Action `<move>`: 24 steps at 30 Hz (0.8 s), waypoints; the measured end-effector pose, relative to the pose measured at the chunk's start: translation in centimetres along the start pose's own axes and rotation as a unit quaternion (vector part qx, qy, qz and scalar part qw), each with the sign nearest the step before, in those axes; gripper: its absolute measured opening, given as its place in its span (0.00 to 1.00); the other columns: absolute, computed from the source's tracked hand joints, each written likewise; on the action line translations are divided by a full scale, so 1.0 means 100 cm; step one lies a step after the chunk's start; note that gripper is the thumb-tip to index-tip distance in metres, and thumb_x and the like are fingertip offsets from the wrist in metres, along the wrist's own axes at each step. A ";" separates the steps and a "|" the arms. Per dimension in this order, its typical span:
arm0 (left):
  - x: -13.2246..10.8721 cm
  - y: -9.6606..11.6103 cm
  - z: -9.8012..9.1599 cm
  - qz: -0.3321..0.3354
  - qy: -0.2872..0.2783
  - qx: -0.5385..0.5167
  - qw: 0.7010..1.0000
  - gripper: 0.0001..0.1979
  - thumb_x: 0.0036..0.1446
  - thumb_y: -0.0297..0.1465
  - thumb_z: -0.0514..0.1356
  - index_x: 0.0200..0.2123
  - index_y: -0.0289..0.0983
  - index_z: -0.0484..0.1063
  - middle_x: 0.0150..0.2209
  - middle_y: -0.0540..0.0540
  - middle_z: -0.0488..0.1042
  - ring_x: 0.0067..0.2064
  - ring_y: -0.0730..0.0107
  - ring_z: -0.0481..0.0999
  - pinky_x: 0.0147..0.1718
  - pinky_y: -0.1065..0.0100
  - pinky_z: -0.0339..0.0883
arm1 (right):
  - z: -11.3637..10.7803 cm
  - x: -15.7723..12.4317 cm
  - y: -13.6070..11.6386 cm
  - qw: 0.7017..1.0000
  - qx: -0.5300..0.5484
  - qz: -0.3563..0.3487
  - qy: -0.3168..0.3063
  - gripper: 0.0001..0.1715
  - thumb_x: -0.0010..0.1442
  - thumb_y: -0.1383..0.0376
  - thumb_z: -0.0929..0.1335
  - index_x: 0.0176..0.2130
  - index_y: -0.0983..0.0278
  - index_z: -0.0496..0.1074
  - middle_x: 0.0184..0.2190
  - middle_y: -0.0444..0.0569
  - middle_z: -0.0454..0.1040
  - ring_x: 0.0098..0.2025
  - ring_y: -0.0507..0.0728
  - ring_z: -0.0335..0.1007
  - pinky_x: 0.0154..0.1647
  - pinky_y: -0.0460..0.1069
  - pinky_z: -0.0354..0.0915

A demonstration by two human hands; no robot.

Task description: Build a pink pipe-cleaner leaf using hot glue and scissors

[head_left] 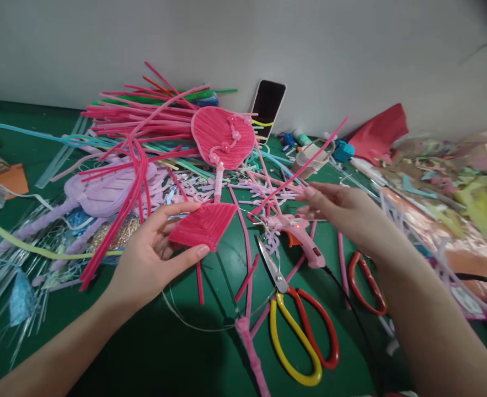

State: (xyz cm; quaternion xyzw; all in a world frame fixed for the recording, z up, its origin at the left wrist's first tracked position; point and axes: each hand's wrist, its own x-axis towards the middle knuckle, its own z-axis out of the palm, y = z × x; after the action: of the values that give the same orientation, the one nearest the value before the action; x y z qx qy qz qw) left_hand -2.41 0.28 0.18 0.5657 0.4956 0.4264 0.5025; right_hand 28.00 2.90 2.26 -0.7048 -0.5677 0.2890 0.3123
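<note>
Head view: red pipe-cleaner panel (204, 225) pinched at near edge by left hand (152, 259) fingers, left of glue gun (305, 237). Likely light, soft, bendy; best gripped flat by edges. Right hand (342, 212) fingers loosely extended just above glue gun; hold unclear.

Craft workspace, green table (177, 353), pipe cleaner heap (144, 121), glue gun (301, 237), scissors (296, 325)

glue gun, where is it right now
In the head view, the pink glue gun lies on the green table right of centre, just below the right hand, above the yellow-and-red scissors.
</note>
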 end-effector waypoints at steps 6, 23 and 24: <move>0.000 -0.003 0.000 0.017 -0.005 -0.001 1.000 0.26 0.48 0.31 0.71 0.51 0.42 0.71 0.41 0.48 0.81 0.39 0.63 0.83 0.38 0.69 0.80 | 0.028 -0.044 0.025 0.925 -0.377 -0.008 0.046 0.35 0.51 0.39 0.69 0.40 0.66 0.68 0.33 0.59 0.76 0.38 0.69 0.74 0.33 0.55 0.65; 0.001 -0.005 -0.001 0.049 -0.010 0.002 0.999 0.25 0.49 0.27 0.71 0.51 0.43 0.72 0.46 0.50 0.80 0.43 0.67 0.83 0.38 0.77 0.78 | 0.054 -0.099 -0.012 0.954 -0.077 -0.088 0.276 0.22 0.50 0.53 0.72 0.37 0.59 0.59 0.28 0.41 0.66 0.20 0.49 0.61 0.17 0.45 0.56; 0.001 -0.004 0.000 0.053 -0.008 0.005 0.999 0.25 0.49 0.26 0.71 0.51 0.43 0.72 0.47 0.50 0.80 0.44 0.67 0.82 0.38 0.77 0.78 | 0.059 -0.101 -0.013 0.950 -0.100 -0.107 0.277 0.22 0.50 0.54 0.72 0.37 0.59 0.60 0.28 0.42 0.67 0.19 0.49 0.60 0.16 0.45 0.57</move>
State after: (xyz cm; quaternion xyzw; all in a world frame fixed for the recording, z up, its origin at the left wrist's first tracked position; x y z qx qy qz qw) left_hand -2.49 0.42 -0.26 0.5971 0.4628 0.4453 0.4806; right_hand 20.82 -6.11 0.01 -0.7201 -0.5568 -0.0111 0.4140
